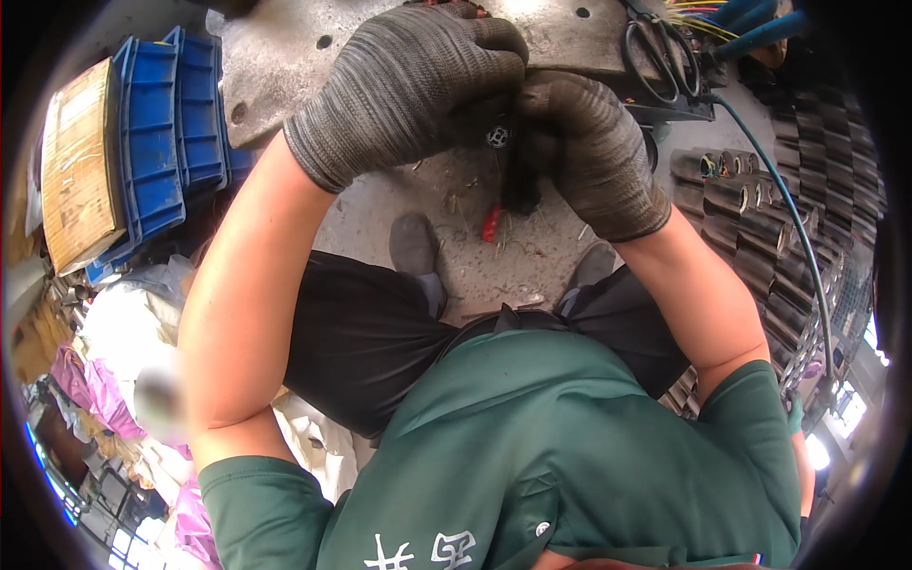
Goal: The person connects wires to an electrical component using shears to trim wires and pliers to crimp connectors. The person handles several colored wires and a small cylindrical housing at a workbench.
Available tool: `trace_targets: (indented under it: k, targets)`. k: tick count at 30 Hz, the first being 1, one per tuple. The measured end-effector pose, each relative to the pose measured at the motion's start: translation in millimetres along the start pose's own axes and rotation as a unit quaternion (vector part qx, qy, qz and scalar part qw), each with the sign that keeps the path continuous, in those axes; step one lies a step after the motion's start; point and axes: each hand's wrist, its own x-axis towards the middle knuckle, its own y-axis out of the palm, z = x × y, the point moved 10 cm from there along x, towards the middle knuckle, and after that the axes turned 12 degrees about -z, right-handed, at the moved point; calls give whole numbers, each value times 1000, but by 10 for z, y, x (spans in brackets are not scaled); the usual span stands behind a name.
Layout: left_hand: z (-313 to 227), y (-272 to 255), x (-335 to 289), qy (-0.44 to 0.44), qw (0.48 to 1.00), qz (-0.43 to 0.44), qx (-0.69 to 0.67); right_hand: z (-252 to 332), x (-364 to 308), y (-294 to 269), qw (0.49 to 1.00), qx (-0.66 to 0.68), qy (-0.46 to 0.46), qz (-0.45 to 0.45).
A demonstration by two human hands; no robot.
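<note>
Both my hands wear grey knit gloves and meet in front of me at the near edge of a worn metal worktop (pixel 275 66). My left hand (pixel 427 81) is closed, its fingers curled over and partly out of sight. My right hand (pixel 594 152) is closed beside it, thumb and fingers pressed together. Between them is a dark part with a round patterned end (pixel 498 138), held by both hands and mostly covered by the gloves. A black shape (pixel 521 185) shows beneath; whether it belongs to that part I cannot tell. Near it is a small red piece (pixel 491 223).
Black-handled scissors (pixel 660 59) lie at the worktop's right, near coloured wires (pixel 698 17). A teal cable (pixel 781 190) runs down past stacked dark tubes (pixel 741 199). Blue crates (pixel 152 142) and a cardboard box (pixel 84 171) stand left. Another person's arm (pixel 803 465) shows at far right.
</note>
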Motion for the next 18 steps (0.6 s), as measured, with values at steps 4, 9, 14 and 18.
trace_targets:
  k: [4,9,14,18]
  targets:
    - [-393,-338,301,45,997,-68,10,-109,-40,-57,992,117,37,27]
    - [-268,-408,314,15,991,-134,-25,-154,-57,-122,995,78,40,35]
    - [279,250,-142,-27,995,92,17,13,-94,-196,995,-27,-95,-13]
    - [307,255,-163,-27,995,89,42,-25,-245,-321,997,74,36,14]
